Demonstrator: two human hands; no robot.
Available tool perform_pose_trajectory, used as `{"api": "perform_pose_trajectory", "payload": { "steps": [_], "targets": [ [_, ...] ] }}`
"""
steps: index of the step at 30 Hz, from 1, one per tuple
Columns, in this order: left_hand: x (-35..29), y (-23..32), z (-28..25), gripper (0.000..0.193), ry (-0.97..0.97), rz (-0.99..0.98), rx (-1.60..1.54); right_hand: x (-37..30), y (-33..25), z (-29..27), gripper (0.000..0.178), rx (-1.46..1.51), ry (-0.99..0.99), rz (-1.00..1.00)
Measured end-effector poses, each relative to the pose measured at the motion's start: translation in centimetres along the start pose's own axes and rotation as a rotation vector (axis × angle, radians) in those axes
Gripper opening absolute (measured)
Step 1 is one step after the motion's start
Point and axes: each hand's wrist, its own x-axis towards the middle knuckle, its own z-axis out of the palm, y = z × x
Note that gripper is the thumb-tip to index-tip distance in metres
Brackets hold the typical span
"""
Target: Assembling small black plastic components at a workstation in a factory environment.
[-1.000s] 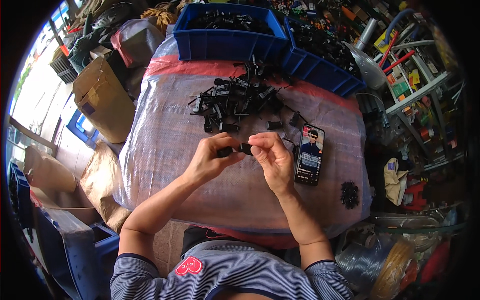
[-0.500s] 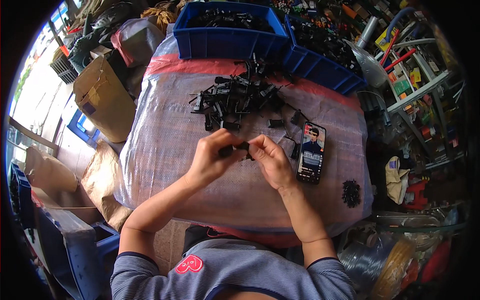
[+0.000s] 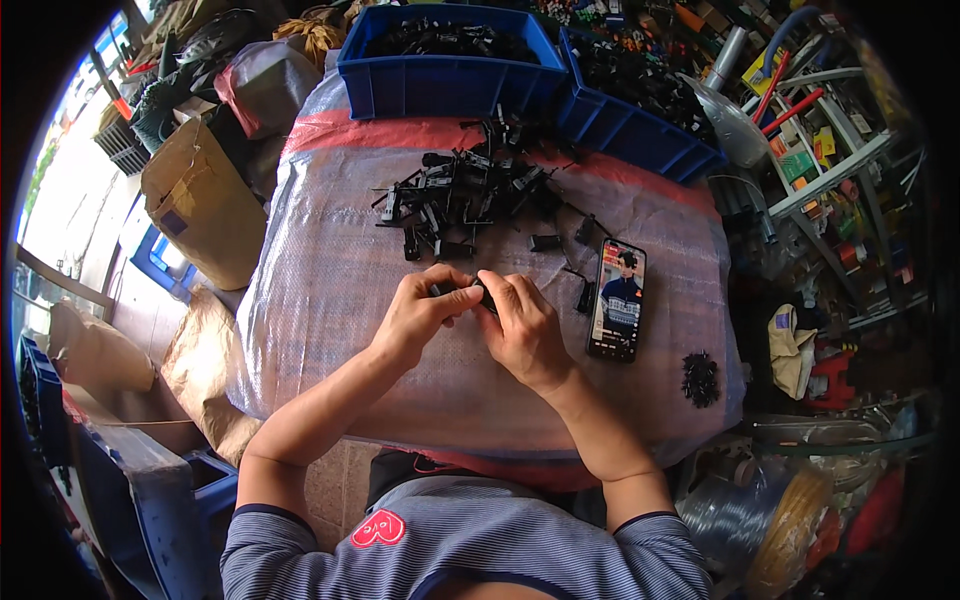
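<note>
I work over whitish woven sheeting point(image 3: 330, 290) with red bands. A phone point(image 3: 618, 300) lies on it, screen up. Beyond the phone and to its left I have a tangled pile of black parts point(image 3: 480, 185), with 1 loose part point(image 3: 585, 296) just beside the phone. To the phone's right and nearer me sits a small black heap point(image 3: 700, 380). Well beyond the phone stand 2 blue bins point(image 3: 450, 92).

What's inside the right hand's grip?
A bit of a small black part shows at the fingertips of the right hand. The fingers cover the rest, so its full shape can't be told.
</note>
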Motion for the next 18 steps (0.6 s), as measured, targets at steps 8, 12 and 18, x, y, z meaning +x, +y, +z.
{"api": "perform_pose_trajectory", "payload": {
  "steps": [8, 12, 18],
  "targets": [
    [-0.4, 0.6, 0.9, 0.017, 0.033, 0.077, 0.015, 0.1, 0.0, -0.2, 0.039, 0.020, -0.004, 0.056],
    [0.6, -0.1, -0.9, 0.011, 0.077, 0.069, -0.296, 1.2, 1.9, -2.4, 0.045, -0.103, -0.100, 0.169],
    [1.3, 0.9, -1.6, 0.008, -0.034, -0.049, -0.564, -1.3, 6.9, -4.2, 0.003, -0.683, -0.197, 0.296]
  ]
}}
